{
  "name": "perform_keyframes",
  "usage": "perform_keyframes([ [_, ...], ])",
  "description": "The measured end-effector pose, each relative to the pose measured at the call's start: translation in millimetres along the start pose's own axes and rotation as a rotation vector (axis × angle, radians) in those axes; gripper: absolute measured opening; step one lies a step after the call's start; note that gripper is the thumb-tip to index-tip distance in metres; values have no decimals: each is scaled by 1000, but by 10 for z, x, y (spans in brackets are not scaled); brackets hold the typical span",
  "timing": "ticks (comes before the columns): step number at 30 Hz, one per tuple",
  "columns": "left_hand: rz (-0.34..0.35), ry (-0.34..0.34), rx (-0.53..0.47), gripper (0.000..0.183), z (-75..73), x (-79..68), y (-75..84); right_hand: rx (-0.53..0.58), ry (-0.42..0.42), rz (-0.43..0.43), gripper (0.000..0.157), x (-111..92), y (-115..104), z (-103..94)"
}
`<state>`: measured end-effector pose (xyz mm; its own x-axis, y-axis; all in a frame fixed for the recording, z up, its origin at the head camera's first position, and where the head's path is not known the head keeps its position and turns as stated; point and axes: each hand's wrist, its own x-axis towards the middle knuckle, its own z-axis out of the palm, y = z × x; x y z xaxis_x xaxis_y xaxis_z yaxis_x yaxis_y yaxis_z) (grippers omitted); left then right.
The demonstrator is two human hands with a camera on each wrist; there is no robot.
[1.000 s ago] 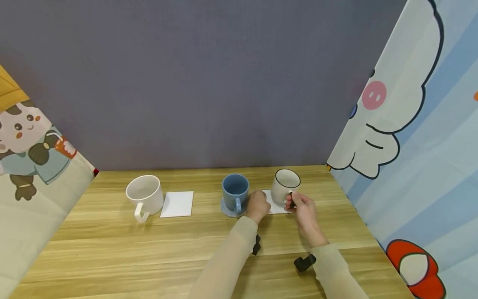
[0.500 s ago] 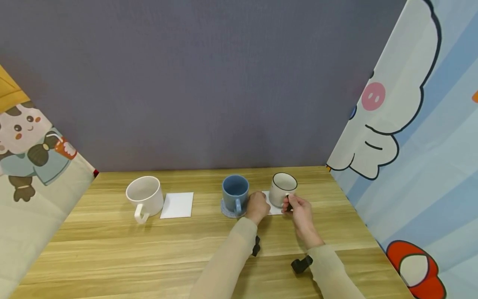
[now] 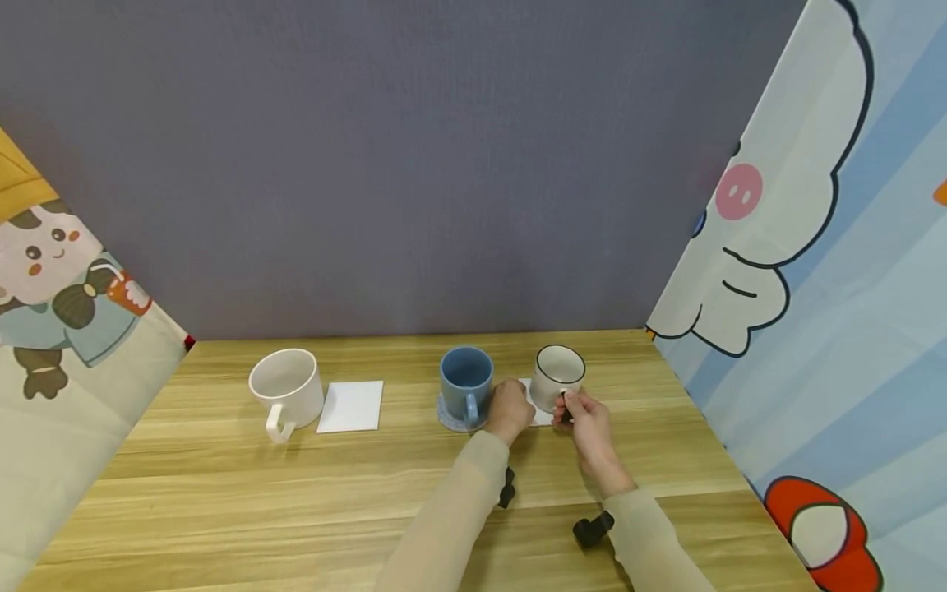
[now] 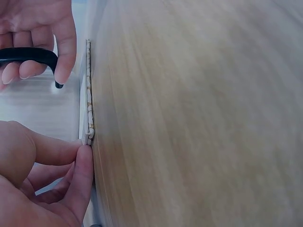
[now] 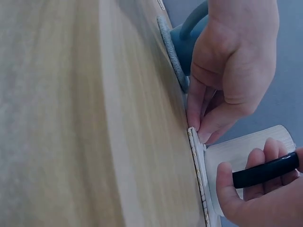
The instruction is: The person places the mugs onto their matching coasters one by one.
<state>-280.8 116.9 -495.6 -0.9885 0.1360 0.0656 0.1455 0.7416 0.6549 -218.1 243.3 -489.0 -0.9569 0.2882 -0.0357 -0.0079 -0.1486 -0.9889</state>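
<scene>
Nearest, two sleeved forearms reach over a broad stretch of the wooden table (image 3: 296, 510), which offers room to either side of them. The right hand (image 3: 590, 423) curls its fingers round the black handle of the black-rimmed mug (image 3: 555, 385); the left hand (image 3: 510, 409) pinches the near-left edge of the white square coaster (image 3: 542, 418) between thumb and fingertip. The mug is upright over that coaster, its base against or barely above the top; which, I cannot tell. Right of it, a strip of wood runs to the table's slanting side edge. Just left of the left hand, the blue mug (image 3: 464, 386) stands on a round coaster (image 3: 450, 420), with little room between; contact is hidden. A wide gap of wood separates it from a second square coaster (image 3: 351, 406), beside whose left edge a plain white mug (image 3: 292, 399) stands. Behind all three mugs, a narrow band of wood meets the grey panel (image 3: 414, 164) along the far edge.
</scene>
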Motion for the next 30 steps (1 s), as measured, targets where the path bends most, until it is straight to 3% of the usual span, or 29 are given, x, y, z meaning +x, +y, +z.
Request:
perform_keyframes([
  [10,-18,-9,-9,9,-16,0,-30,-22,-6,-2,30,4,20,2],
  [13,5,6,-10,7,-24,-11,-47,-28,-15,4,30,12,28,-6],
  [21,25,-68,31,22,-95,-75,-6,-57,-38,21,31,21,5,-54],
  [28,62,-121,8,10,-223,-186,25,-78,-53,42,32,25,-31,-81],
  [30,83,-130,18,14,-271,-230,40,-76,-58,50,32,30,-37,-93],
])
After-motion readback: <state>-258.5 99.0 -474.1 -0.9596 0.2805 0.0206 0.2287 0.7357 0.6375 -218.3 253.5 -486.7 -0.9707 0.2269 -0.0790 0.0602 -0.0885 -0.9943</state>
